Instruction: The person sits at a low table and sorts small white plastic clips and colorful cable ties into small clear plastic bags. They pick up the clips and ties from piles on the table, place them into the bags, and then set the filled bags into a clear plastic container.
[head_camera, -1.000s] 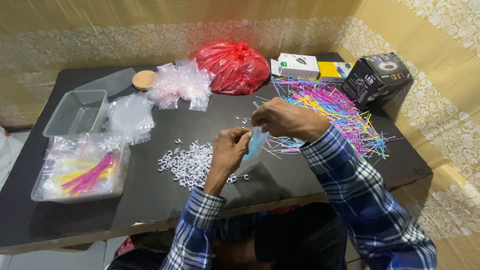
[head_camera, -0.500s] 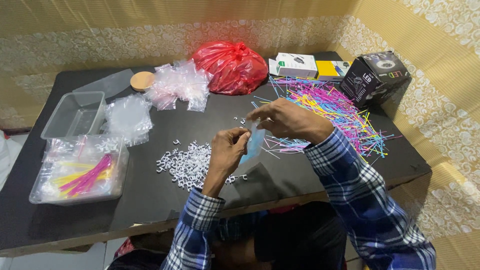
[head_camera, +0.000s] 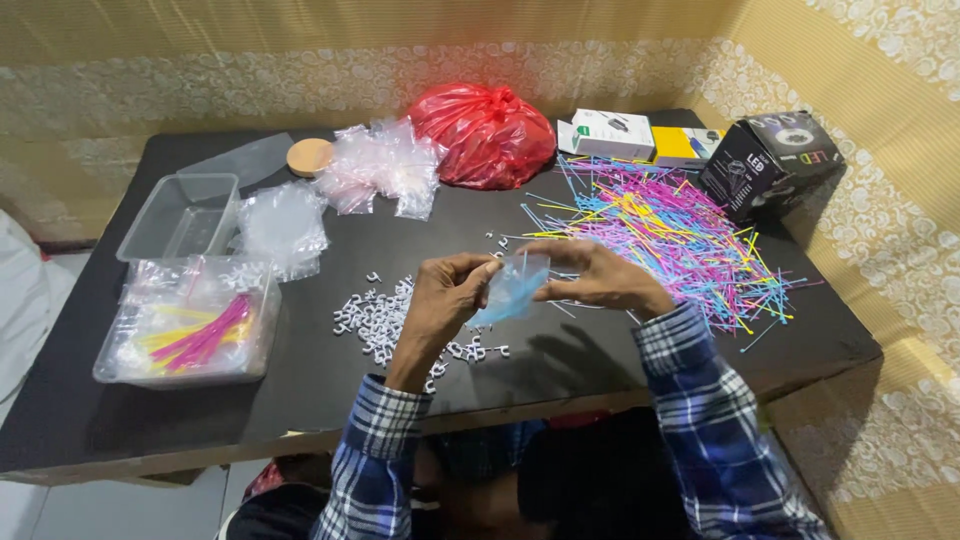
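My left hand and my right hand hold a small clear plastic bag between them, above the black table. The bag looks bluish and hangs a little below my fingertips. Below and left of my hands lies a scatter of small white plastic clips. A wide heap of thin coloured sticks, pink, blue and yellow, spreads to the right of my right hand.
A clear tub with bagged coloured sticks and an empty clear tub stand at the left. Clear bags, a red plastic bag, small boxes and a black box line the back.
Both hands have come down and toward me. The small clear bag is now held open-faced between them, lower than before.
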